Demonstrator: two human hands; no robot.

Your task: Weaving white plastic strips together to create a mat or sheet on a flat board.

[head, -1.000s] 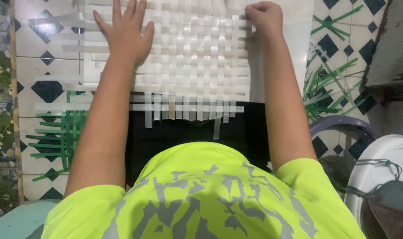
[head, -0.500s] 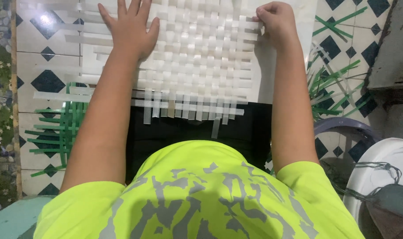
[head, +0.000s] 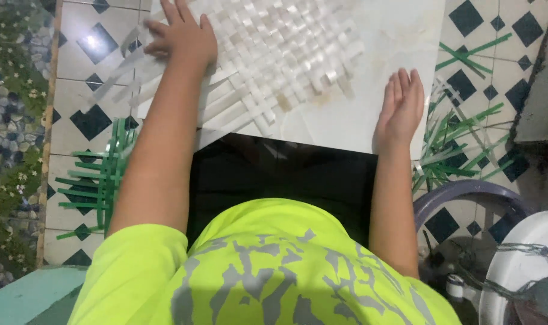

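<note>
Flat, open left hand presses the white woven mat; right hand open beside it.

The far part of the woven white mat is cut off by the top edge, as are the fingertips of the left hand. The green strips are partly hidden behind the left arm. The white basin is cut off at the right edge, its contents blurred.

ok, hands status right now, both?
Left hand: open, flat, pressing on the white woven strip mat.
Right hand: open, holding nothing, at the pale board's edge.
</note>
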